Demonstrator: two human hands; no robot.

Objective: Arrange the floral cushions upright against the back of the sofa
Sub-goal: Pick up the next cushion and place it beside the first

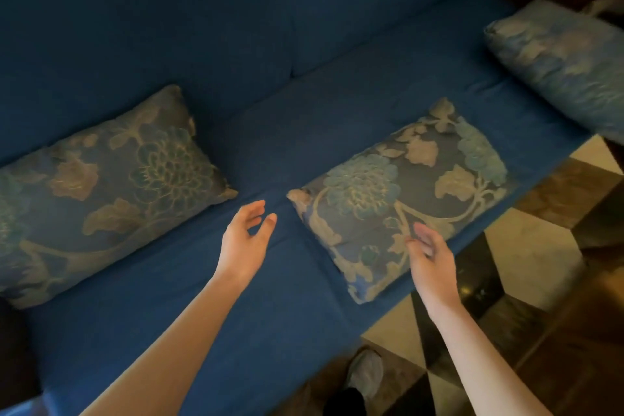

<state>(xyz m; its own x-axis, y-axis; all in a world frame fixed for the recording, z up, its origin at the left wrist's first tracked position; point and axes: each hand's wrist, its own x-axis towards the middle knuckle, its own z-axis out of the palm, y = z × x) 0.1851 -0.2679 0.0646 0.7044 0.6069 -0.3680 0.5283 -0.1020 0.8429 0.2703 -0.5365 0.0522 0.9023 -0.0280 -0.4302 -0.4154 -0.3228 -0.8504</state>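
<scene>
Three blue-and-gold floral cushions are on the dark blue sofa (277, 132). The middle cushion (398, 192) lies flat on the seat near the front edge. The left cushion (101, 192) rests tilted, its top edge near the sofa back. A third cushion (560, 64) lies at the far right end. My left hand (246, 240) hovers open over the seat between the left and middle cushions, touching neither. My right hand (430, 260) hovers open over the front edge of the middle cushion, fingers apart.
The sofa back (202, 10) rises behind the cushions with a seam in its middle. A patterned tile floor (526, 246) lies right of the seat's front edge. My shoe (366, 371) stands on the floor close to the sofa.
</scene>
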